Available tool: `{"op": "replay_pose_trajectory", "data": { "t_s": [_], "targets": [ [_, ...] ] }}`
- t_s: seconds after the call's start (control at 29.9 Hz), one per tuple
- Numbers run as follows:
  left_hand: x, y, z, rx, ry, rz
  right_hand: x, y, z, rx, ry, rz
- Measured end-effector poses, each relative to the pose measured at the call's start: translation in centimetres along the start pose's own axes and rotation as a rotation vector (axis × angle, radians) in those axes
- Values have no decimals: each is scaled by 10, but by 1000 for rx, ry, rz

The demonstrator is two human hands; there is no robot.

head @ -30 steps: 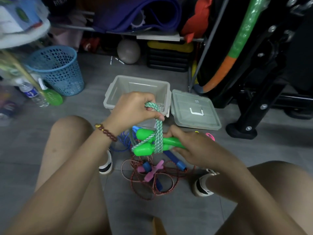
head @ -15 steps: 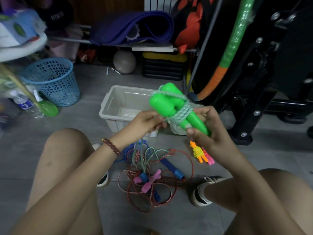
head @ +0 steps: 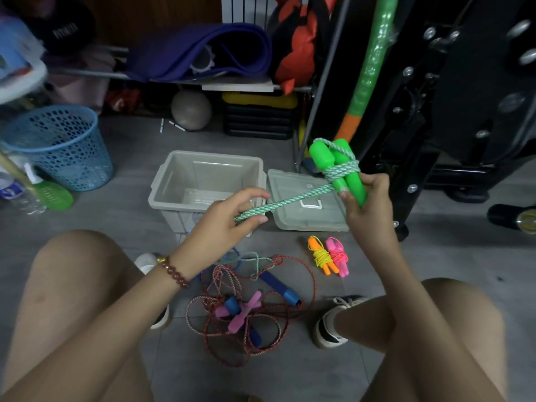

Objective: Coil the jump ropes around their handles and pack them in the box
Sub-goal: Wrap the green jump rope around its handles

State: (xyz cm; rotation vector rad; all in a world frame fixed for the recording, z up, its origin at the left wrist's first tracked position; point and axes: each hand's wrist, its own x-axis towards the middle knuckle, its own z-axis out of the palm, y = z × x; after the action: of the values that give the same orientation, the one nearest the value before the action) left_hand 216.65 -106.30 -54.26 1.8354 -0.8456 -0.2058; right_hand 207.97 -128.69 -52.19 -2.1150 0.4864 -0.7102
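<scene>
Green jump rope [head: 290,200] is mid-coil, held up off the floor above the box and lid.

- Right grip [head: 368,204] is clenched round the lower ends of both green handles [head: 345,172], which sit side by side, tilted up and to the left. Several turns are already cinched round their middle.
- Left grip [head: 229,224] pinches the free strand between thumb and fingers. The strand runs taut from the wraps down-left.

Step in hand: wrapping, not packing. Judging by the greenish tail on the floor, there's plenty left to wind.

Next move calls for:
- keeping tension on the strand
- laying the next turn beside the existing ones
- right grip stopping the handles from splaying
- slack feeding up without dragging the red rope [head: 249,338] along

Box [head: 208,155] is open on the floor, with the lid [head: 293,221] flat just beside it. The orange-and-pink rope [head: 329,256] is coiled but lies on the floor, not boxed. The heap between the feet is loose.

Unclear:
- The box's near wall is behind the left grip. The bottom looks bare but murky.
- The green tail disappears under the left wrist and mixes with red and blue cord.
- Can't count the ropes in the heap; only pink and blue handles show.
- The handle ends are hidden in the right palm.
</scene>
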Motion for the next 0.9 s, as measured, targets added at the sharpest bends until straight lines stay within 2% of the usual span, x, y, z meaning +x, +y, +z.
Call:
{"op": "replay_pose_trajectory", "data": {
  "t_s": [0.07,0.2,0.27,0.53,0.73,0.83,0.9],
  "targets": [
    [-3,5,0,117,49,102,-2,1,2,-70,-21,3],
    [-4,13,0,400,144,482,-5,0,9,-223,-130,16],
    [-6,20,-1,445,156,568,-9,-5,14,-324,-207,10],
    [-5,36,-14,475,117,565,-23,-13,34,-552,-530,-160],
    [3,20,-24,577,113,495,-39,-19,43,-571,-770,-333],
    [6,13,-31,554,127,438,-46,-20,44,-650,-732,-520],
    [8,9,-35,506,140,378,-48,-23,42,-605,-697,-618]
  ]
}}
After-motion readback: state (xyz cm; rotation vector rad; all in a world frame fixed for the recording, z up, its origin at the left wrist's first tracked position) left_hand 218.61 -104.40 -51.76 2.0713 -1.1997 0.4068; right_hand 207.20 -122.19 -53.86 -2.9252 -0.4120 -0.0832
